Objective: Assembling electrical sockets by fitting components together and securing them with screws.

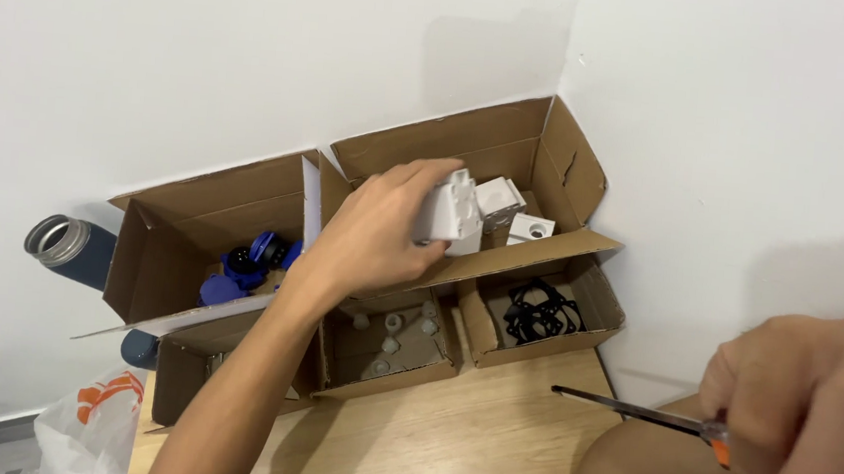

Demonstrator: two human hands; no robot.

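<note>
Reaching across the boxes, the left hand [382, 234] pinches a white housing [452, 209] by its end, above the back box [559, 148] where more white parts lie. The grip looks shallow; a slip could drop it among the small caps [388, 345] below. Rightward, the right hand [810, 408] is closed round a screwdriver [629, 411], whose tip points toward the gaskets [540, 311].

A white plastic housing [451, 209], boxy with moulded ribs, is held tilted above the open cardboard box against the wall, while a slim dark-shafted screwdriver [629, 412] with an orange collar points left over the wooden tabletop.
</note>
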